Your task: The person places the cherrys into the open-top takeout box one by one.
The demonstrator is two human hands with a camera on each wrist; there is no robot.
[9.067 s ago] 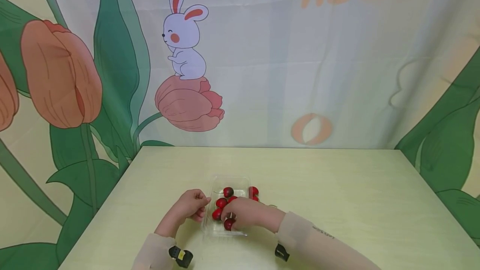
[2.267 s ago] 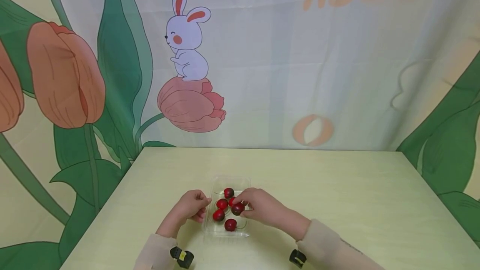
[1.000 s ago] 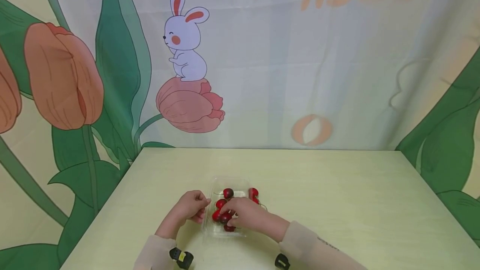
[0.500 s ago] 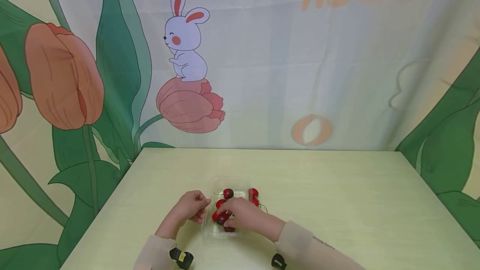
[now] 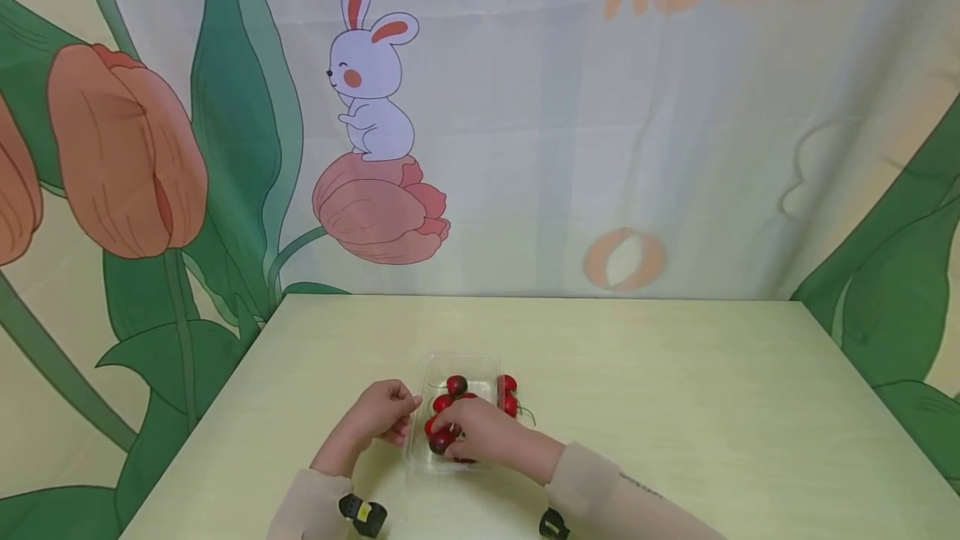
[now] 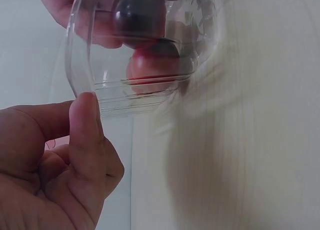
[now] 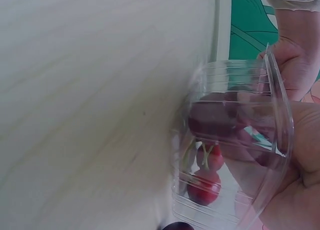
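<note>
A clear plastic box (image 5: 450, 357) stands on the table with several red and dark-red cherries in it, among them a cherry (image 5: 457, 385) near its far end. My left hand (image 5: 381, 413) pinches the box's left rim between thumb and finger, as the left wrist view also shows. Reaching over the right side, my right hand (image 5: 487, 433) holds a dark cherry (image 5: 441, 442) between thumb and fingers, low inside the box. The right hand covers part of the cherries. Through the box wall in the right wrist view, a red cherry (image 7: 204, 187) with a green stem shows.
Cherries (image 5: 509, 385) with green stems lie on the table just right of the box. The pale wooden table (image 5: 675, 407) spreads around it. A printed curtain (image 5: 510, 123) with a rabbit and tulips hangs behind the table's far edge.
From above the box's right side, the right hand has carried the dark cherry left and down into the near left part. The left hand has stayed at the rim.
</note>
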